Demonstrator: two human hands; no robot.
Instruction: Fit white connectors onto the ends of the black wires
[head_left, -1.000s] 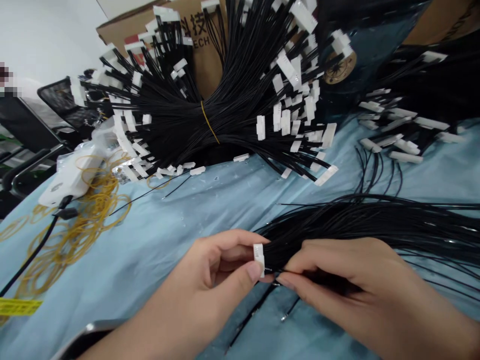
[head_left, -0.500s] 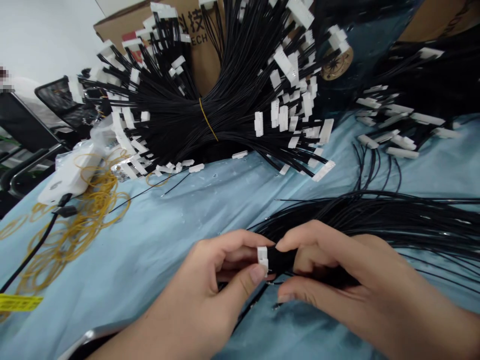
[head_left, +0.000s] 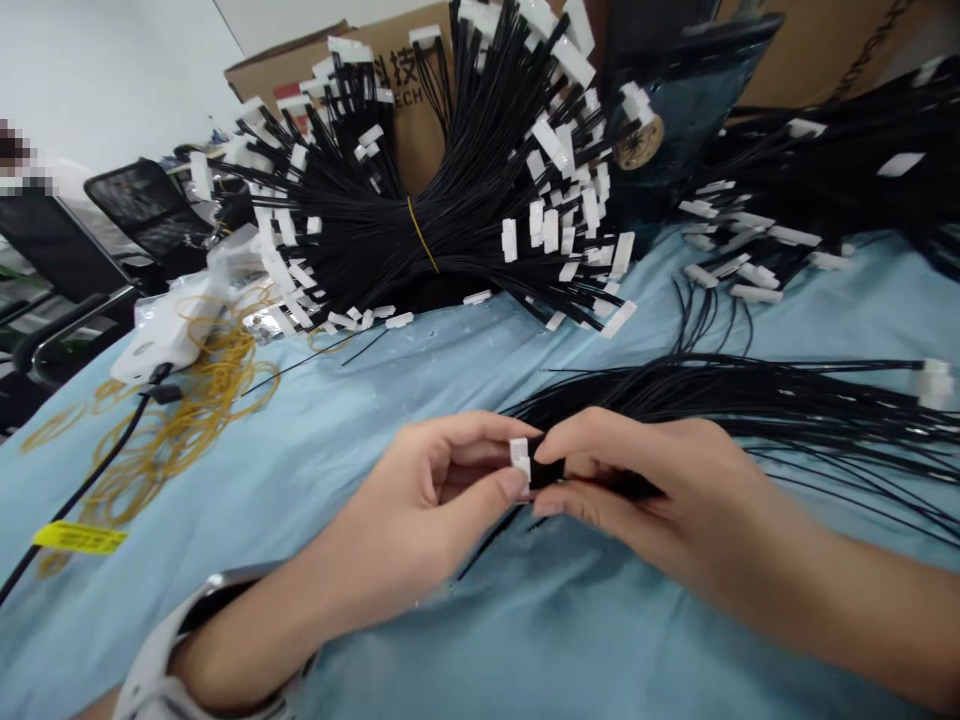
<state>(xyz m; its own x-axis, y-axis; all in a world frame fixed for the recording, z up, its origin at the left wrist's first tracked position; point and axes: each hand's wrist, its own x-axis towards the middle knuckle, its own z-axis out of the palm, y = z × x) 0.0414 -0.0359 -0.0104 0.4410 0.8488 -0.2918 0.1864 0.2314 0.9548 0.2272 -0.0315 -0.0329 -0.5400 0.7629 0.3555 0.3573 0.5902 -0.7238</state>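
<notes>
In the middle of the head view my left hand point(head_left: 442, 500) pinches a small white plastic connector point(head_left: 520, 462) between thumb and fingers. My right hand point(head_left: 637, 475) is closed just to its right, index fingertip and thumb tip close to the connector's side. Black wire shows between the right fingers; its end is hidden by them. Behind and under the right hand lies a loose bundle of black wires point(head_left: 750, 390), running off to the right with small metal ends on some strands.
A large bundle of black cables point(head_left: 450, 235) with white connectors, tied by a yellow band, stands at the back before a cardboard box point(head_left: 416, 150). More connector cables point(head_left: 757, 255) lie back right. Yellow rubber bands point(head_left: 172, 420) and a white power strip point(head_left: 169, 335) occupy the left.
My right thumb has come up from below toward the connector, closing the gap to my left hand. The view has shifted, and a white connector now shows at the right edge.
</notes>
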